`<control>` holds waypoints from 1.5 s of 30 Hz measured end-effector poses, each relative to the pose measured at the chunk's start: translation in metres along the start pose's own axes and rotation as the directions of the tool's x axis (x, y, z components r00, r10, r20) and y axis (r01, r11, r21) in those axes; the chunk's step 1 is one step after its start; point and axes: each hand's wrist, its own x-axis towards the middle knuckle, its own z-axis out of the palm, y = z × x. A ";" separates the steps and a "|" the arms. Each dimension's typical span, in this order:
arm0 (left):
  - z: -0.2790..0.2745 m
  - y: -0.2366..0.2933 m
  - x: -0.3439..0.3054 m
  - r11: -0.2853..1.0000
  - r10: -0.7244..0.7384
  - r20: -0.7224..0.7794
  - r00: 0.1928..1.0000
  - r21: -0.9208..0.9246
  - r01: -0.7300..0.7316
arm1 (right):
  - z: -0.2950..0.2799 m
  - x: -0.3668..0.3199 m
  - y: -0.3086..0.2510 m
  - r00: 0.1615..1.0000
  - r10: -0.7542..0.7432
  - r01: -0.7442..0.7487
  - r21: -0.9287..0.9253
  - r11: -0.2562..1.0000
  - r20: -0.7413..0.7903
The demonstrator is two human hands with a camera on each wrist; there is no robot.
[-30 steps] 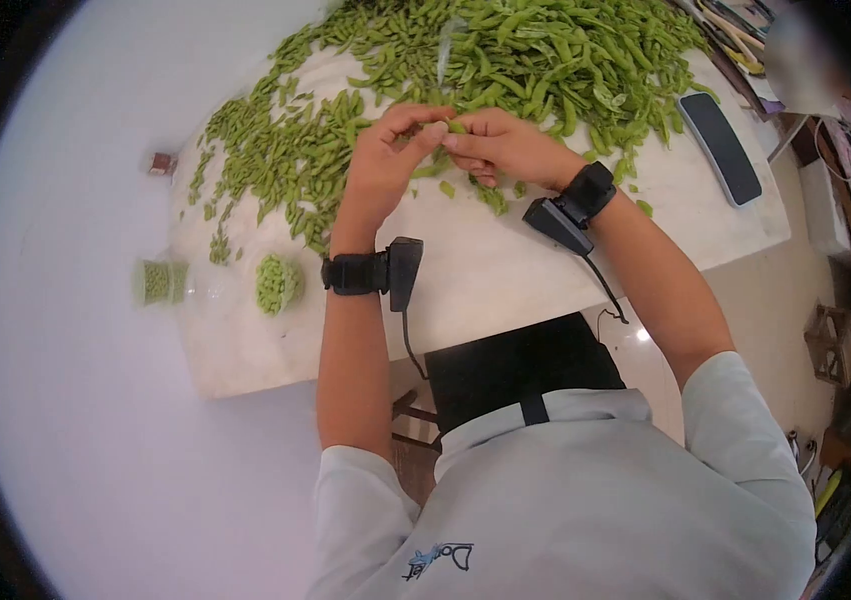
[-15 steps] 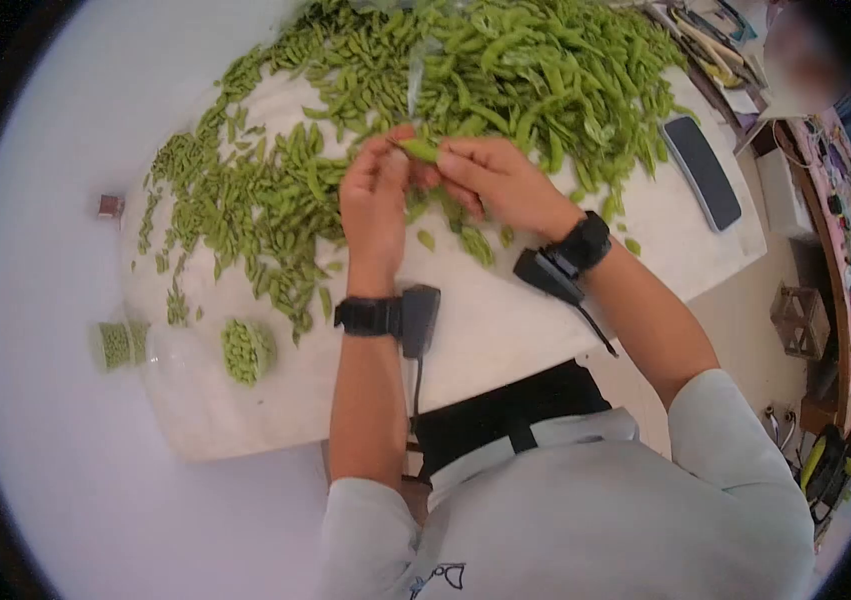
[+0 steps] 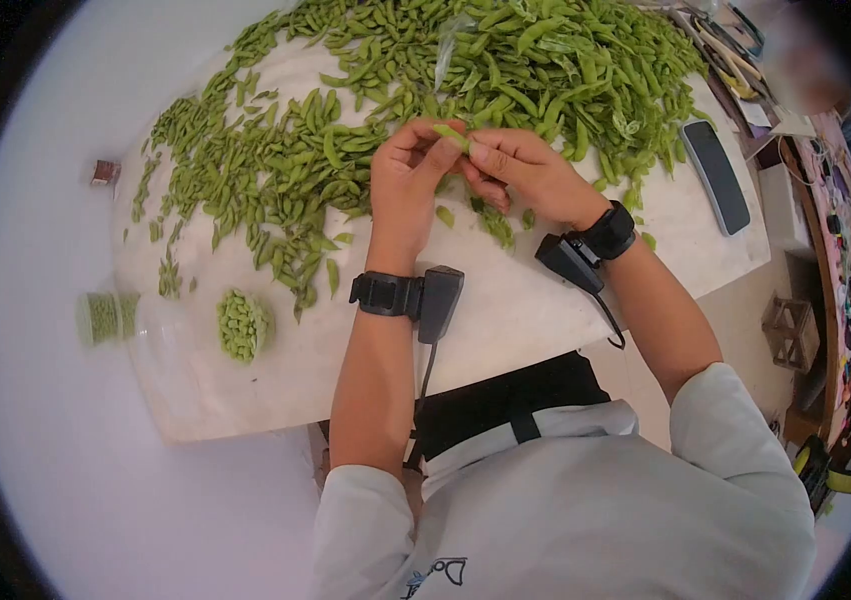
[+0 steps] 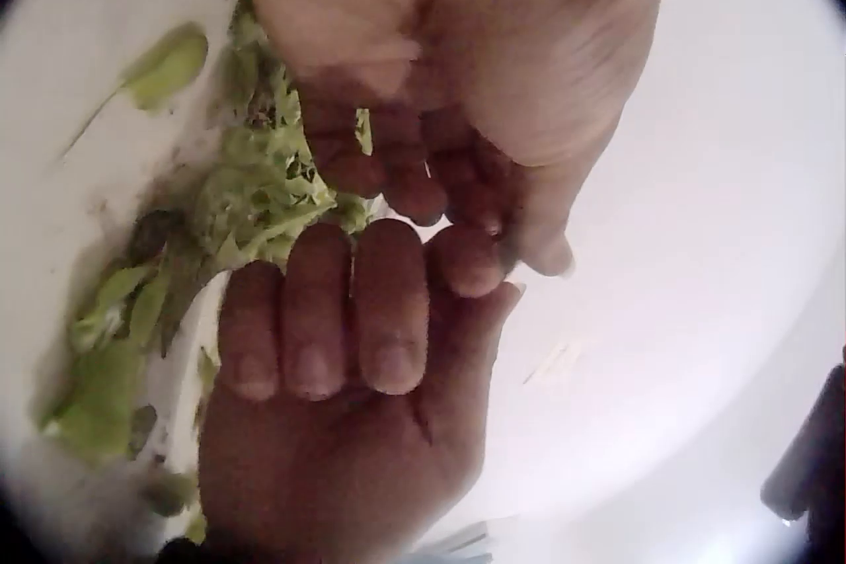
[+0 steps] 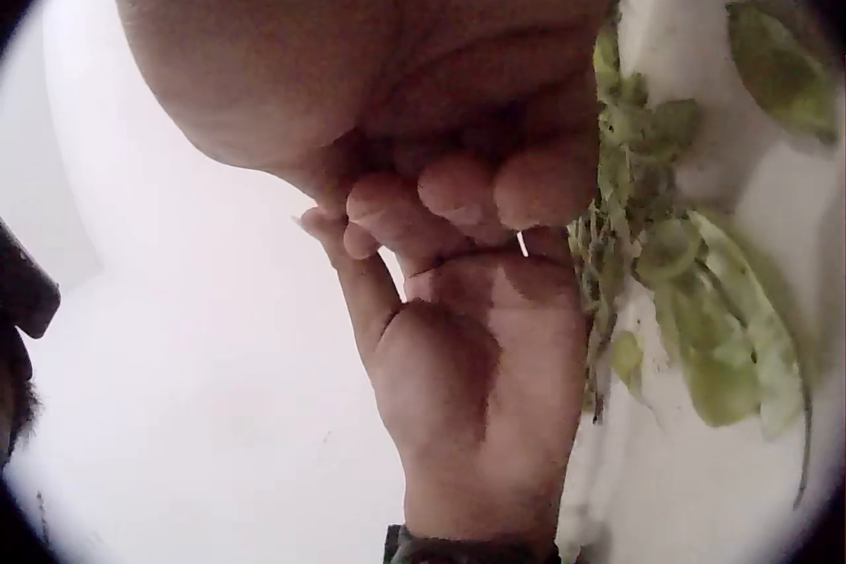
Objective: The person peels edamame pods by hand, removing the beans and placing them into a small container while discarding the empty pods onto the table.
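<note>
A green soybean pod [image 3: 450,134] shows at the fingertips of both hands, held above the near edge of the pod pile [image 3: 325,150]. My left hand [image 3: 407,190] pinches it between thumb and forefinger, while my right hand [image 3: 542,177] meets its right end with thumb and curled fingers. In the left wrist view the fingertips of the left hand [image 4: 463,48] and the right hand [image 4: 344,419] come together, hiding the pod. The right wrist view also has the right hand [image 5: 397,75] facing the left hand [image 5: 463,366], with opened pods [image 5: 721,326] lying beside them.
A heap of larger pods [image 3: 565,70] covers the far side of the table [image 3: 485,310]. At the left stand a tub of shelled beans [image 3: 241,328] and a clear jar [image 3: 105,317]. A phone [image 3: 715,177] lies near the right edge.
Half a second ago the pod lay level between the two hands; now it tilts and the fingertips are closer together. The head view has shifted, and both hands stay over the same spot.
</note>
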 end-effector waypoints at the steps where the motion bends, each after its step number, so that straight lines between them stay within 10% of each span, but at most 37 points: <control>1: -0.001 0.000 0.000 1.000 -0.016 0.009 1.000 -0.014 0.016 | 0.000 0.000 -0.001 1.000 0.004 -0.004 -0.020 1.000 0.003; 8: 0.000 -0.006 0.001 1.000 0.016 -0.011 1.000 -0.024 -0.017 | -0.004 0.003 0.008 0.974 -0.210 0.151 -0.434 0.888 -0.090; 45: 0.011 -0.004 0.000 0.998 -0.038 -0.002 0.999 -0.054 0.037 | -0.006 -0.001 0.006 0.994 0.043 -0.045 -0.026 0.999 -0.102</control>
